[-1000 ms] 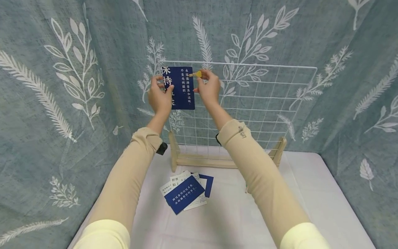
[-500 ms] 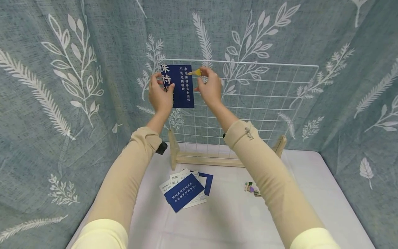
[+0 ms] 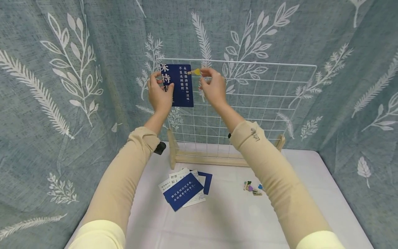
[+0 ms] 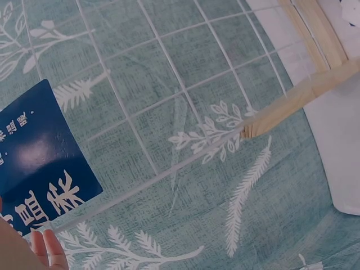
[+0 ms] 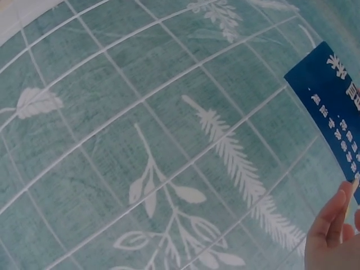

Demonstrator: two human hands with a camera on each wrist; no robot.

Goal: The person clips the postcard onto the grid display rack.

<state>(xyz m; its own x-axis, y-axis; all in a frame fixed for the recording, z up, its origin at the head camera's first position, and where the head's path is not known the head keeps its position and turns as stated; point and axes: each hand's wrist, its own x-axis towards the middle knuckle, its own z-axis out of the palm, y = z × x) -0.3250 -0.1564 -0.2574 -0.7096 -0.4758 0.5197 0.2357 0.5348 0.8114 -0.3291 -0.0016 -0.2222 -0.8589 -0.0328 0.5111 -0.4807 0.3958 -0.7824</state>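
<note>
A dark blue card (image 3: 183, 93) with white characters hangs against the upper left of the white wire grid (image 3: 248, 95). My left hand (image 3: 160, 95) holds the card's left side, thumb across its front; in the left wrist view the fingertips (image 4: 53, 247) show beside its edge. On the card's right edge sits a small wooden clothespin (image 3: 190, 72) with a yellow ornament. My right hand (image 3: 214, 86) is just right of it, thumb and index finger apart near its yellow end. In the right wrist view the right hand (image 5: 332, 236) is beside the blue card (image 5: 323, 98).
A pale wooden base (image 3: 211, 160) carries the grid on a white-covered table (image 3: 224, 214). Several blue and white cards (image 3: 183, 192) lie overlapped in front. Small clothespins with coloured ornaments (image 3: 252, 188) lie near the right forearm. Patterned curtains (image 3: 77, 138) surround the table.
My right hand has drawn slightly right, away from the clothespin, which stays on the card. The right forearm has shifted right, uncovering the loose clothespins. My left hand keeps its hold.
</note>
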